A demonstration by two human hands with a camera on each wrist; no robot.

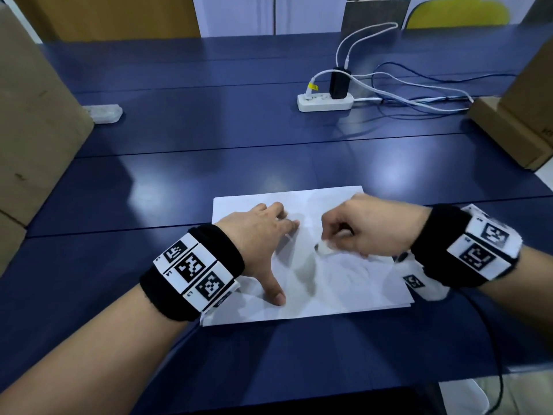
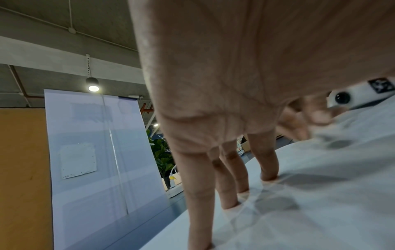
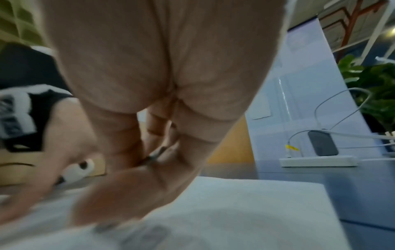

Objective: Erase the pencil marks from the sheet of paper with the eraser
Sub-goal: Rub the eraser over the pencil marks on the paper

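While the person leans over the blue bench (image 1: pixel 179 181), both hands work low in the middle of the head view. Nearest, at the lower middle, the left hand (image 1: pixel 257 235) lies flat and wide on the sheet of paper (image 1: pixel 353 289). Its thumb points toward the bottom of the frame and its fingers (image 2: pixel 268 162) are straight, with the tips pressing down. It holds nothing. It is most likely there to keep the paper from sliding while the other hand rubs.

Just to the right of it, the right hand (image 1: pixel 368 229) is curled tight. Its fingers pinch a small white eraser (image 1: pixel 324 249), and the eraser's tip touches the paper near the middle of the sheet. The eraser looks blurred, so the hand is probably rubbing fast. A small grip close to the tip gives a firm push. The pencil marks are too faint to see clearly; only soft grey smudges show to the right of the eraser. So how much is left to rub out cannot be told.

Farther up, a white power strip (image 1: pixel 324 102) sits at the upper middle, with a black plug and white cables in it. Brown cardboard boxes (image 1: pixel 33 121) stand at the left and right edges. A yellow chair (image 1: pixel 457 13) shows at the very top.
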